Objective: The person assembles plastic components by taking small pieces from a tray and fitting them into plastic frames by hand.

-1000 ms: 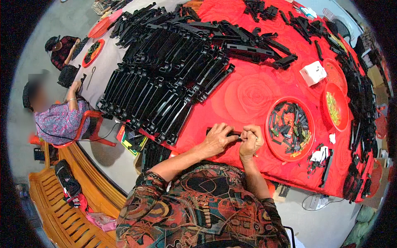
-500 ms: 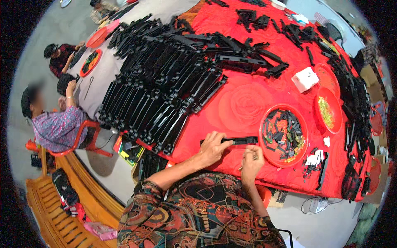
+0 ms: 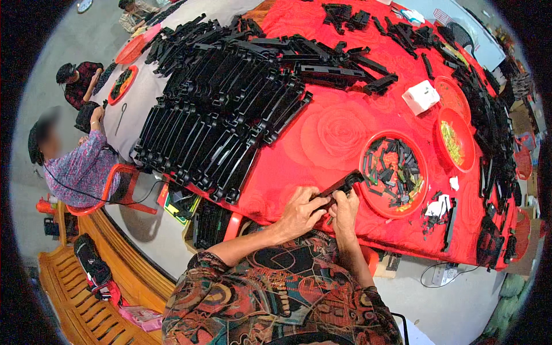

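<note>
Just over the front edge of the red cloth, a long black plastic part (image 3: 344,183) is tilted up, its far end pointing toward the red basin. My left hand (image 3: 301,211) is closed around its near side. My right hand (image 3: 345,211) pinches close under the same part, with its fingertips against it; whether anything small is between them is hidden. Just beyond my hands stands a round red basin (image 3: 363,183) holding many small black, green and yellow pieces (image 3: 397,172). To the left, many similar black parts (image 3: 201,144) lie stacked in rows.
Farther right are a red bowl of yellow-green bits (image 3: 454,141), a white box (image 3: 421,98) and loose black parts (image 3: 483,115). A person in a patterned top (image 3: 83,175) sits left on a red chair (image 3: 129,184). A wooden bench (image 3: 86,299) stands lower left.
The black part, which lay flat on the cloth under my left hand, is now lifted and tilted nearer me. My right hand has moved up against it.
</note>
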A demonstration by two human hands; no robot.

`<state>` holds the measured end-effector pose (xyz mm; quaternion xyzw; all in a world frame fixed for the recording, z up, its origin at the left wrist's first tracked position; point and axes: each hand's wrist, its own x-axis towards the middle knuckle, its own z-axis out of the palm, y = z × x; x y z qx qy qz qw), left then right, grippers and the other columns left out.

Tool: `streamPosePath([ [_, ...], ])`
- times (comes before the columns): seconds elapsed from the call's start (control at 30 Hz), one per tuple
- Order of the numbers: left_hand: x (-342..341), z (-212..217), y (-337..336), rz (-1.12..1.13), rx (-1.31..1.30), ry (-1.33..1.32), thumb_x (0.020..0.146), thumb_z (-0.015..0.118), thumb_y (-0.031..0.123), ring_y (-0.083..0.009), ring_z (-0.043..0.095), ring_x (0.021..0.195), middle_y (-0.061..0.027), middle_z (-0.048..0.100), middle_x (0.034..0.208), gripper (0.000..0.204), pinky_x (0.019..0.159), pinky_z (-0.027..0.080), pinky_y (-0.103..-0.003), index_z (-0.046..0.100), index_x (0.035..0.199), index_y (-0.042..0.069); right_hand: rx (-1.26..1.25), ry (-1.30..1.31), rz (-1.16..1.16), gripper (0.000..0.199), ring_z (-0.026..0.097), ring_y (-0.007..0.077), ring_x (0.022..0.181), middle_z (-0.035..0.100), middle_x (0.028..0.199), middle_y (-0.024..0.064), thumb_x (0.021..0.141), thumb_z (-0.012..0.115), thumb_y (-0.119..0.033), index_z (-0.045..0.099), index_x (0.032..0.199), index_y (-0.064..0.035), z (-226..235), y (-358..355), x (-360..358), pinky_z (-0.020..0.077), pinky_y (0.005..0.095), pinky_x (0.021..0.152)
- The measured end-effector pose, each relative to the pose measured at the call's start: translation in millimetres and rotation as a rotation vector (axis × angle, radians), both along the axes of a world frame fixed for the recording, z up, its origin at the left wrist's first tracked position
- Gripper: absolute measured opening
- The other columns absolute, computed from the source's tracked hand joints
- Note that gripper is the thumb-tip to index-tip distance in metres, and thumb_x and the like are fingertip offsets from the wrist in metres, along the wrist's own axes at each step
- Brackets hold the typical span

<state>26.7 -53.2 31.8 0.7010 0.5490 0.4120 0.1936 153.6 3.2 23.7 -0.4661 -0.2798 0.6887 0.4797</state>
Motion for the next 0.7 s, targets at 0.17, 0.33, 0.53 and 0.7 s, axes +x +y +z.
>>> streamPosePath([
  [0.17, -8, 6, -5, 0.058, 0.026, -0.111, 0.072, 0.07, 0.006, -0.0301, 0.056, 0.1, -0.0171, 0.055, 0.105, 0.042, 0.087, 0.044, -0.038, 0.051, 0.11, -0.002, -0.017, -0.067, 0.023, 0.008, 0.032, 0.0035, 0.04, 0.043, 0.061, -0.0045, 0.08, 0.049, -0.006, 0.048, 0.086, -0.0098, 5, 3, 3, 0.0249, 0.0203, 0.034],
  [0.33, -9, -28, 2, -0.115, -0.403, -0.615, 0.079, 0.065, 0.001, -0.0157, 0.054, 0.103, -0.0095, 0.057, 0.109, 0.041, 0.088, 0.045, -0.031, 0.048, 0.117, 0.0, -0.005, -0.064, 0.048, 0.007, 0.033, 0.0036, 0.04, 0.042, 0.06, -0.0046, 0.081, 0.049, -0.007, 0.047, 0.086, -0.0105, -4, 0, -2, 0.0254, 0.0202, 0.034],
  [0.53, -6, -25, -3, 0.015, -0.44, -0.873, 0.075, 0.067, -0.003, -0.0104, 0.056, 0.093, -0.0045, 0.062, 0.099, 0.04, 0.082, 0.046, -0.026, 0.054, 0.113, -0.001, 0.014, -0.195, 0.018, 0.009, 0.035, 0.0054, 0.044, 0.044, 0.065, -0.0028, 0.084, 0.048, -0.014, 0.046, 0.09, -0.0082, 3, -9, -11, 0.0277, 0.0219, 0.037],
  [0.7, -11, -15, 4, 0.029, -0.47, -0.864, 0.078, 0.063, -0.003, -0.0077, 0.052, 0.081, 0.0, 0.059, 0.092, 0.035, 0.073, 0.044, -0.021, 0.057, 0.113, -0.001, 0.247, -0.234, 0.144, 0.021, 0.042, 0.0107, 0.063, 0.047, 0.074, 0.0024, 0.08, 0.048, -0.015, 0.044, 0.097, -0.0037, 4, -7, -5, 0.0364, 0.0263, 0.054],
])
